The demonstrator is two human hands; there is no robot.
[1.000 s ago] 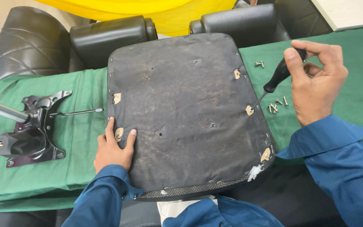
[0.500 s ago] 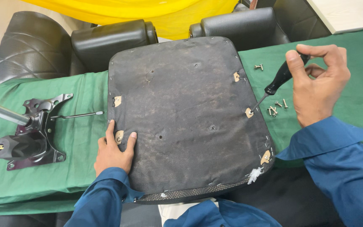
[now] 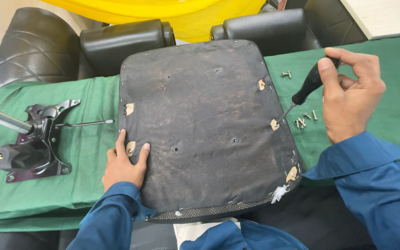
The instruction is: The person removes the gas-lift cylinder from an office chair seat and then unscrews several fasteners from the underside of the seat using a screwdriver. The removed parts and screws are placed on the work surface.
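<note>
Head view: right hand (image 3: 350, 99) grips screwdriver (image 3: 302, 95) at seat base (image 3: 204, 125); left hand (image 3: 125, 164) lies flat, open

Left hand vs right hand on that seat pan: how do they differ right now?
The left hand lies flat on the upturned seat base near its left edge, fingers spread either side of a mounting hole; the right hand is raised off it. The left hand holds nothing; the right hand pinches a black-handled screwdriver, its tip at a hole on the right edge. Both wear blue sleeves.
</note>
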